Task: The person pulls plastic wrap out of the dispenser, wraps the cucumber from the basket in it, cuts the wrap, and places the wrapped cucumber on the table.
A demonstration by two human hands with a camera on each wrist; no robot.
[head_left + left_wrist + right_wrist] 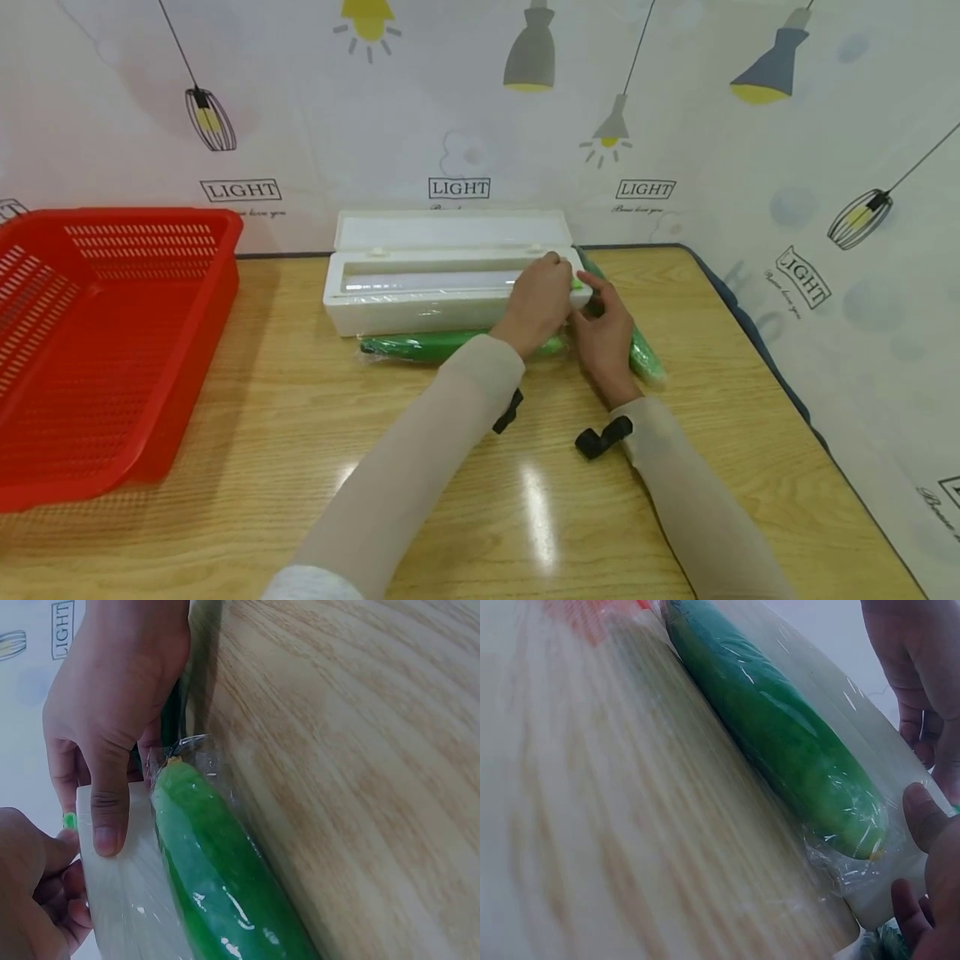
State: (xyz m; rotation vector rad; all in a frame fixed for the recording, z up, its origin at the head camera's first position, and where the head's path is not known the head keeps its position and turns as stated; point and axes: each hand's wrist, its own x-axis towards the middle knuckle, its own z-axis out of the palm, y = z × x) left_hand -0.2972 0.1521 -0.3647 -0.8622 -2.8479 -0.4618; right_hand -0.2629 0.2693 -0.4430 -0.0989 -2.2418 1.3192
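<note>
A white cling film box (405, 315) stands on the table with its lid raised and a roll inside; film lies over its front. My left hand (538, 296) is at the right end of the box, fingers curled, thumb and finger pinching at the small green slide cutter (70, 820). My right hand (606, 337) grips the same end of the box, its thumb on the front face in the left wrist view. Along the front of the box lies a film-wrapped cucumber (780, 735). Another wrapped cucumber (645, 357) lies beside the right end, partly hidden behind my right hand.
A red plastic basket (191, 367) stands on the left of the wooden table (300, 467). Behind the box rises a wall covering (390, 125) printed with lamps, which also runs along the right edge of the table.
</note>
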